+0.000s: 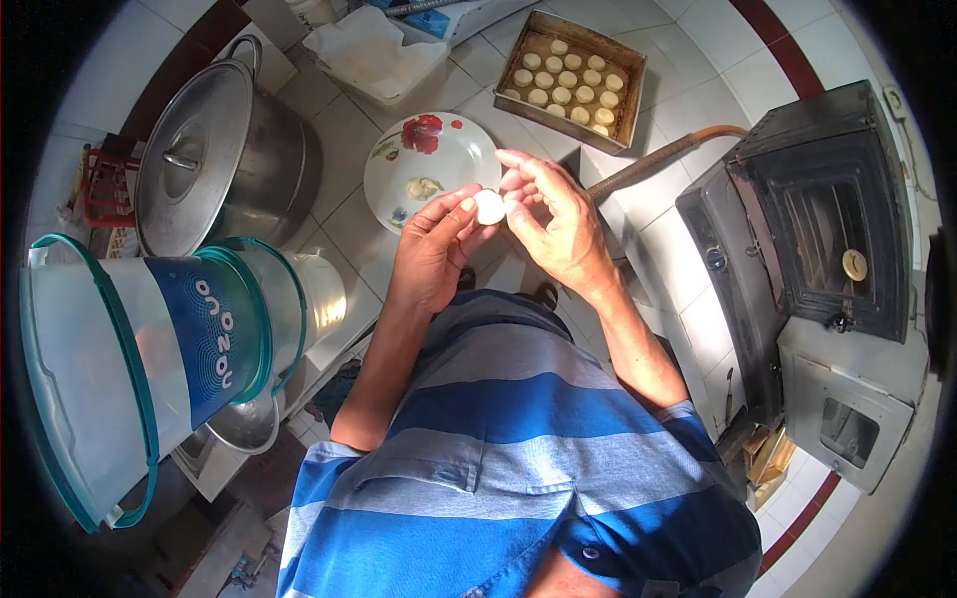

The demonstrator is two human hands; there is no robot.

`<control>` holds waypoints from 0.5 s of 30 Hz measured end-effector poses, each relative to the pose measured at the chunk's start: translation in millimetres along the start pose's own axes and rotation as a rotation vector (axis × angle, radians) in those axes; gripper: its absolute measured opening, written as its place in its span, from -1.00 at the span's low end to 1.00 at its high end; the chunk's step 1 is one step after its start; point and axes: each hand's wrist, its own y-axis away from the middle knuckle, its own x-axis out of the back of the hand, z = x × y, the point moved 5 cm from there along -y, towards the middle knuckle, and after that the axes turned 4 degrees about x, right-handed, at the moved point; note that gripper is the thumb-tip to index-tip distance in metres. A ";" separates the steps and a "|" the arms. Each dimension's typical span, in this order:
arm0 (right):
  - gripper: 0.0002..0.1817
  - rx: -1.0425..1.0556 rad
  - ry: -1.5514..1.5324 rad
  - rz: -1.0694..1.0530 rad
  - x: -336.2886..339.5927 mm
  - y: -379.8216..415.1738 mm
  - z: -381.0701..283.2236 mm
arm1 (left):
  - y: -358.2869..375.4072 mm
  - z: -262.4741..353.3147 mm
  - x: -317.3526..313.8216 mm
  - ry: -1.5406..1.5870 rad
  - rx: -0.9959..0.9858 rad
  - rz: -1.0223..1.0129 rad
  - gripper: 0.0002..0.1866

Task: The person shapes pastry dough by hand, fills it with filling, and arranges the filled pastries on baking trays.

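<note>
A small round white piece of dough is pinched between the thumb and fingers of my left hand. Close on its other side is my right hand, fingers apart and slightly curled, with the thumb tip right by the dough's edge. Below both hands lies a white plate with painted red flowers, and a pale lump of dough rests on it. Several flat dough rounds sit spaced out in a rectangular metal baking pan beyond my right hand.
To the left stand a large lidded metal pot and clear plastic buckets with teal rims. A white plastic container is behind the plate. On the right is a dark oven, with a brown hose running towards the counter.
</note>
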 end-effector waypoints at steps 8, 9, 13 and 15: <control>-0.67 0.471 0.544 -0.027 6.9 11.1 -11.8 | -1.2 -0.8 -0.1 0.053 0.047 -0.061 -0.70; -0.67 0.479 0.544 -0.015 7.3 12.9 -10.8 | -0.3 -0.2 -1.4 0.048 0.050 -0.062 -0.70; -0.68 0.429 0.450 0.040 6.6 21.5 -3.6 | -0.8 -3.1 -2.1 0.077 0.055 -0.066 -0.70; -0.69 0.426 0.462 0.025 5.7 24.0 -2.8 | -0.9 -3.0 -2.7 0.074 0.042 -0.070 -0.70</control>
